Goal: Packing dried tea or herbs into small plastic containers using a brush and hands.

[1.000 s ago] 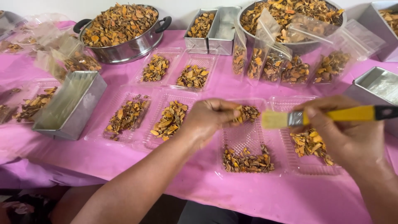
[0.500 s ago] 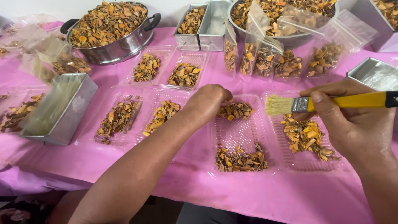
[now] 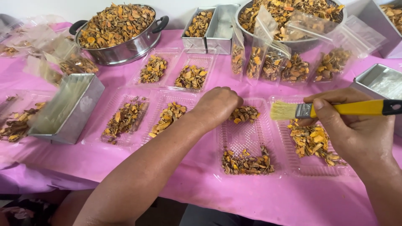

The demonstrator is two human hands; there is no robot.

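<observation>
My left hand (image 3: 217, 105) rests curled over the far end of a clear plastic tray (image 3: 247, 138), touching a pile of dried orange-brown slices (image 3: 245, 114); whether it grips any is hidden. A second pile (image 3: 247, 162) lies at the tray's near end. My right hand (image 3: 351, 125) holds a yellow-handled paintbrush (image 3: 335, 109) level, bristles pointing left over the gap between this tray and the neighbouring tray (image 3: 312, 142) of slices.
More clear trays of slices (image 3: 125, 119) cover the pink tablecloth (image 3: 251, 196). A steel pot (image 3: 119, 31) and a steel bowl (image 3: 293, 16) heaped with slices stand at the back. Filled clear bags (image 3: 272, 62) lean mid-back. Empty metal tins (image 3: 67, 109) sit left and right.
My left hand has shifted slightly on the far pile in the tray. The brush has stayed level in my right hand, bristles nearly in the same place.
</observation>
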